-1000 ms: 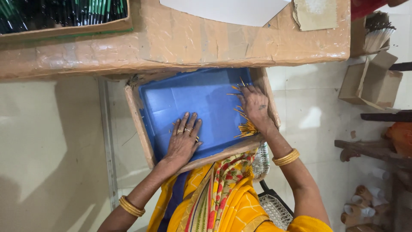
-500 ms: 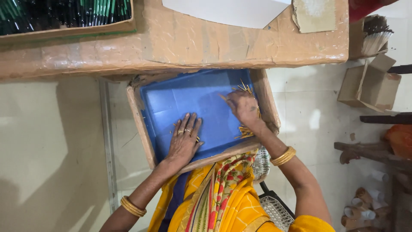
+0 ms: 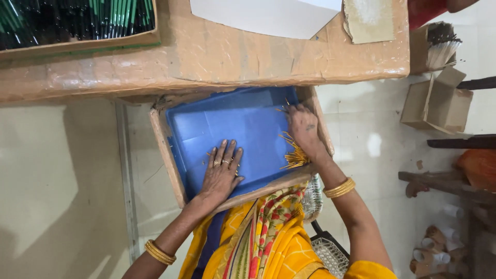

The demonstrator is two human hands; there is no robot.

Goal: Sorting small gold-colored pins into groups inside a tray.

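Observation:
A shallow wooden tray [image 3: 164,150] lined with blue sheet [image 3: 243,129] rests on my lap under a tape-wrapped table edge. My left hand [image 3: 221,173] lies flat on the blue lining, fingers spread, palm down. My right hand [image 3: 304,126] sits at the tray's right side, fingers curled over a bunch of thin yellow sticks [image 3: 294,155] that fan out along the right wall. A few stick tips [image 3: 284,107] poke out beyond my fingers at the top right corner.
The brown cardboard-covered table [image 3: 232,51] carries a box of dark green-tipped sticks [image 3: 77,20] and a white sheet [image 3: 268,15]. An open small carton [image 3: 436,103] and a bundle of sticks [image 3: 439,49] stand on the tiled floor at right. A wicker basket [image 3: 325,253] sits beside my leg.
My right hand has slid toward the tray's right wall, pushing the yellow sticks together there. The left hand stays flat on the lining.

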